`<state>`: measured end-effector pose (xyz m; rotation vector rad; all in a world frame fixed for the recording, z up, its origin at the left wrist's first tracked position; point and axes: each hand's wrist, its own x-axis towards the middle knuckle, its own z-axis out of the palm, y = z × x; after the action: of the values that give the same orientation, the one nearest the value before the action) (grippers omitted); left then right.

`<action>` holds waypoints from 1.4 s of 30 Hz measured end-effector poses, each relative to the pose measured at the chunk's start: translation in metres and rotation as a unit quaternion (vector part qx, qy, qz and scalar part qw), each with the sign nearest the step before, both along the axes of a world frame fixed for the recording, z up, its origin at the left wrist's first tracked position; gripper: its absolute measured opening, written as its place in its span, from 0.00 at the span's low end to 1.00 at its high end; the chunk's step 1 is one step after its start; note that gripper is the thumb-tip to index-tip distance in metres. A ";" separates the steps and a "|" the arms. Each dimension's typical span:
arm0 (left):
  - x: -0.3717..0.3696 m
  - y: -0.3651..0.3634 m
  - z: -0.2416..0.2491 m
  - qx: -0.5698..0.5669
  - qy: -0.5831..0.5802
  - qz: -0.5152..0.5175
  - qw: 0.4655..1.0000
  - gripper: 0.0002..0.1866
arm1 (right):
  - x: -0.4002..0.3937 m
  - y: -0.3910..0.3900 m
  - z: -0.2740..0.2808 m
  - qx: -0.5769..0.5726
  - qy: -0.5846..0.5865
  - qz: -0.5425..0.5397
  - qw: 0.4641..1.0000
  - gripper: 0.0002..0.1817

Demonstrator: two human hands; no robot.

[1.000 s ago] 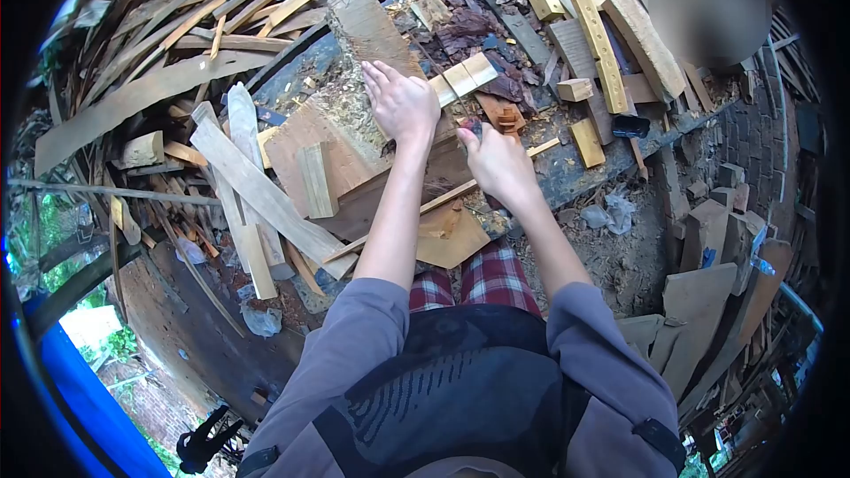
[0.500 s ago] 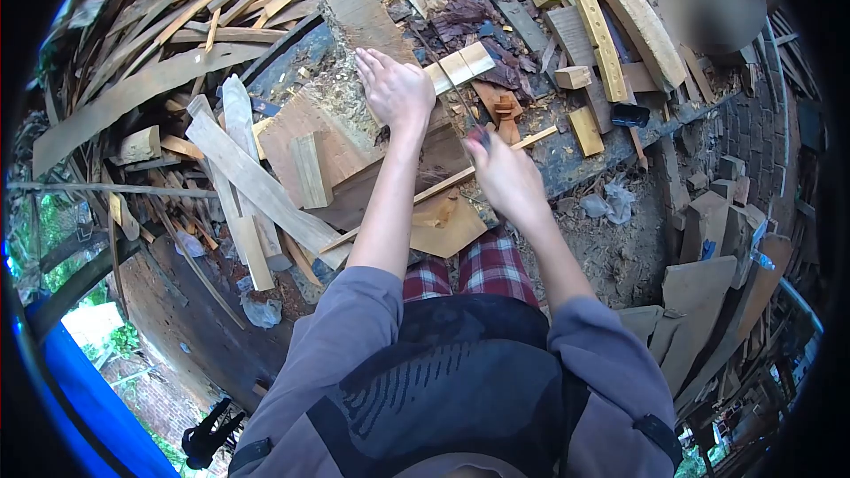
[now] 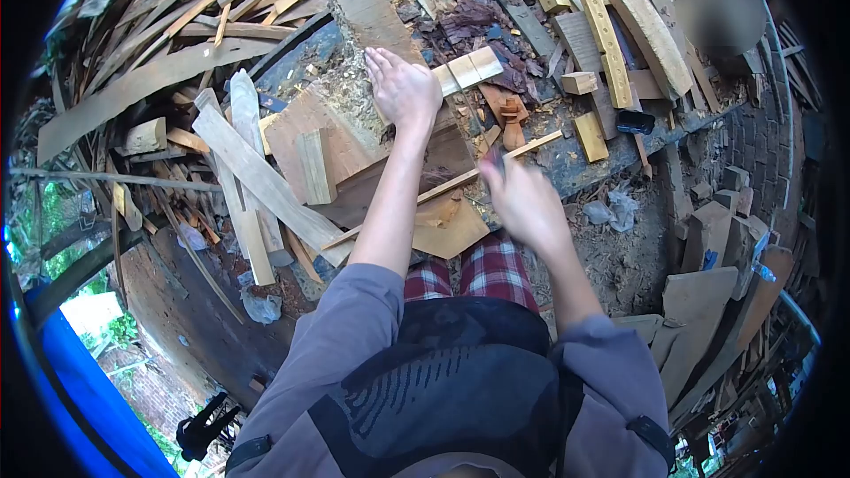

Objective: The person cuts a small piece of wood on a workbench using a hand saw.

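My left hand [image 3: 405, 96] presses down over the near-left end of a pale wood block [image 3: 474, 68], its fingers stretched toward the upper left and its thumb hidden. A thin, dark saw blade crosses the block just right of that hand. My right hand [image 3: 529, 201], smeared by motion, is closed around the red and dark handle of the handsaw [image 3: 492, 158]. Under the block lie a wide, rough-edged plank [image 3: 376, 18] and a brown board [image 3: 447, 155]. A long thin wooden strip [image 3: 460, 179] passes between my forearms.
Drilled wooden bars [image 3: 606, 44], a thick beam [image 3: 651, 40] and a dark small case [image 3: 635, 121] lie to the right. A turned wooden piece [image 3: 512, 115] stands near the saw. Curved offcuts [image 3: 142, 97] pile up at left; slabs [image 3: 695, 310] lean at lower right.
My right hand has moved down and toward me with the saw handle. My left hand stays on the wood block; the whole view has shifted slightly.
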<state>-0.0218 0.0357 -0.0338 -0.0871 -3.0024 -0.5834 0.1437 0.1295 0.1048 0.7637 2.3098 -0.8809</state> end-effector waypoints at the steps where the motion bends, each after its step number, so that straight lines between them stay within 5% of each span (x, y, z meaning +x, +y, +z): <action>1: -0.001 0.000 -0.003 -0.007 0.002 0.000 1.000 0.34 | -0.016 0.001 -0.013 -0.010 0.019 -0.010 1.000 0.29; 5: -0.001 0.001 -0.002 0.001 0.002 0.009 1.000 0.34 | -0.052 0.005 -0.042 0.015 0.057 0.023 0.998 0.30; 10: 0.000 0.003 -0.003 -0.015 0.009 0.025 1.000 0.33 | 0.011 0.002 0.013 0.010 -0.007 0.018 1.000 0.28; 17: 0.005 0.003 0.000 0.004 0.008 0.039 0.999 0.33 | 0.017 -0.002 0.021 0.044 -0.031 0.074 0.996 0.27; 29: 0.028 -0.031 0.016 0.039 0.038 -0.157 0.986 0.26 | 0.059 0.012 -0.032 0.075 0.057 0.044 0.995 0.22; 38: -0.005 -0.056 0.071 -0.094 -0.279 -0.265 0.918 0.39 | 0.091 -0.009 -0.077 0.023 0.133 0.007 0.991 0.21; 42: -0.028 -0.054 0.075 -0.013 -0.364 -0.246 0.898 0.35 | 0.084 0.001 -0.073 0.011 0.131 -0.001 0.991 0.21</action>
<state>-0.0494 -0.0188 0.0412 -0.8291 -3.7299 -0.7469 0.2282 0.1309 0.0319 0.6946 2.5515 -1.0105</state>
